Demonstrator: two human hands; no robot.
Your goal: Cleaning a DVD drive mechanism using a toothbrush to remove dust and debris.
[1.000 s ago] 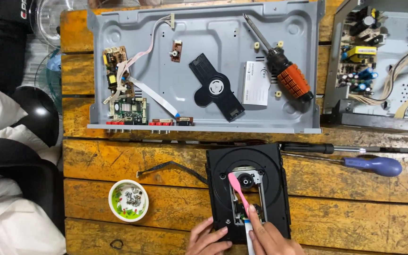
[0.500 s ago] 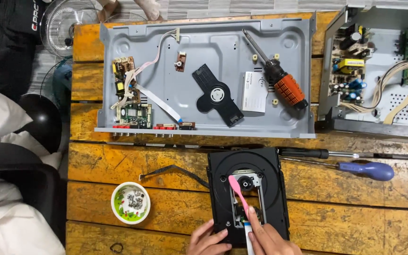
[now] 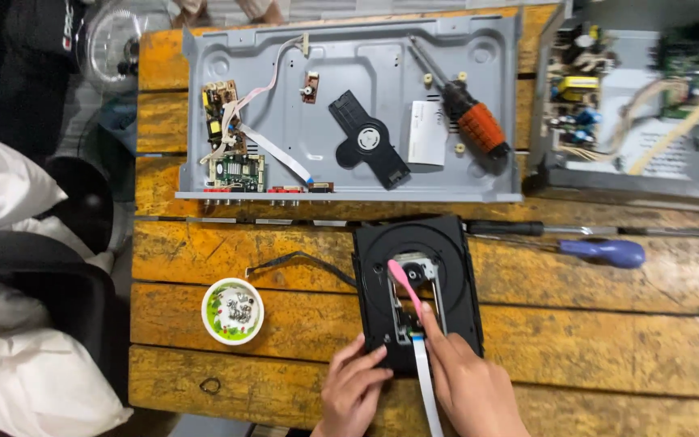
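Pink pry tool (image 3: 404,283) — pinched in right-hand fingers (image 3: 430,328) — over black drive (image 3: 455,267).

Both hands low and close together, left hand (image 3: 353,387) fingers curled, right hand (image 3: 467,384) pinching

We count two hands: the left hand (image 3: 355,391) and the right hand (image 3: 469,388), both at the near edge of one black disc drive (image 3: 414,287). On that drive lies one pink pry tool (image 3: 404,283), and one white ribbon cable (image 3: 425,388) runs from it between the hands. Left of the drive sits one small white bowl (image 3: 233,311) of screws. Behind the drive we count two opened metal chassis: one grey one (image 3: 349,105) and one further right (image 3: 641,97). Screwdrivers number three: one orange-handled (image 3: 471,121), one blue-handled (image 3: 604,252), one black-handled (image 3: 511,228). One wooden desk (image 3: 608,340) carries all.
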